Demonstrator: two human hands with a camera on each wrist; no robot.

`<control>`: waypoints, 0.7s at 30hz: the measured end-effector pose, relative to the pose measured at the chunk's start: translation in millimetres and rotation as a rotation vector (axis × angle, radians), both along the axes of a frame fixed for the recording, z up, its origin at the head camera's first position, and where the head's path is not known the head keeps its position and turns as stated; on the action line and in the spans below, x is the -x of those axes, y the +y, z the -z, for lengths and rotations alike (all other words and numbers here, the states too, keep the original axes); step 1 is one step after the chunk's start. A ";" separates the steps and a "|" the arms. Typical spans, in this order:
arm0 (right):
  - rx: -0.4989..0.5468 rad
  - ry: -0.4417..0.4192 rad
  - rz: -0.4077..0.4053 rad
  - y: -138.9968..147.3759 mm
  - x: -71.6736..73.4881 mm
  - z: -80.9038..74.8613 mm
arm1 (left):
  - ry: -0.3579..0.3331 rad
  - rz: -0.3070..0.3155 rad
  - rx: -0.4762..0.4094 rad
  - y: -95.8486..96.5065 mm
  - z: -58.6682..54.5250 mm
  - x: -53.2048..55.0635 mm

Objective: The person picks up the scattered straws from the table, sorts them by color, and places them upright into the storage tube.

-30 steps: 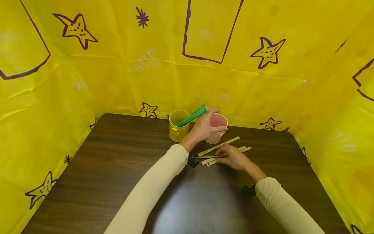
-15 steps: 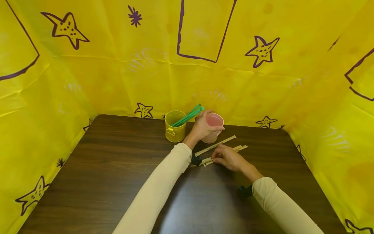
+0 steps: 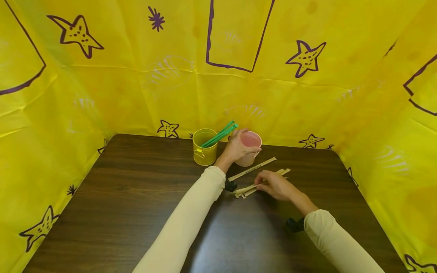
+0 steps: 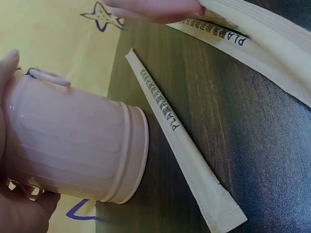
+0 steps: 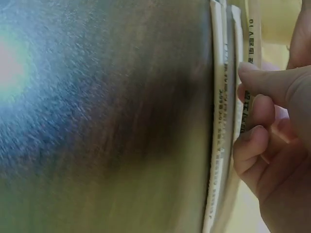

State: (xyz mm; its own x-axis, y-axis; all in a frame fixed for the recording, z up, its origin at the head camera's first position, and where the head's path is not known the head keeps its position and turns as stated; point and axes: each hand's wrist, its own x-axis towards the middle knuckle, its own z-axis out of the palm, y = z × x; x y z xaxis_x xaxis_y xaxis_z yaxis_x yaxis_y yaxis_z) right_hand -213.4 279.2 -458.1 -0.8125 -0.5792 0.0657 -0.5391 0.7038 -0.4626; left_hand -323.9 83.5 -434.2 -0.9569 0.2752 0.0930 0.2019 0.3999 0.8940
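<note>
My left hand grips the small pink bucket by its sides near the rim; it stands upright at the back of the table. In front of it, my right hand is over a small pile of paper-wrapped straws. Thumb and fingers pinch one wrapped straw, partly hidden by the hand in the head view. Several others lie beneath and beside it, as the right wrist view shows with the wrapped straws. Between bucket and pile lies a single wrapped straw.
Left of the pink bucket stands a yellow bucket with several green-wrapped straws leaning out to the right. The dark wood table ends close behind both buckets, against a yellow printed cloth.
My right hand has shifted along the pile, first slightly left, then back right, and the straws have moved a little. The left hand keeps its hold on the pink bucket.
</note>
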 end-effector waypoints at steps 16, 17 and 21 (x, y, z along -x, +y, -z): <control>0.101 -0.175 0.097 31.6 -3.6 -42.0 | -0.002 0.000 0.047 0.4 -1.5 -2.9; 0.128 -0.186 0.115 33.2 -3.6 -46.4 | -0.001 0.001 0.046 0.4 -1.3 -2.3; 0.206 -0.189 0.194 38.6 -2.1 -67.2 | 0.001 0.003 0.041 1.4 -0.8 0.4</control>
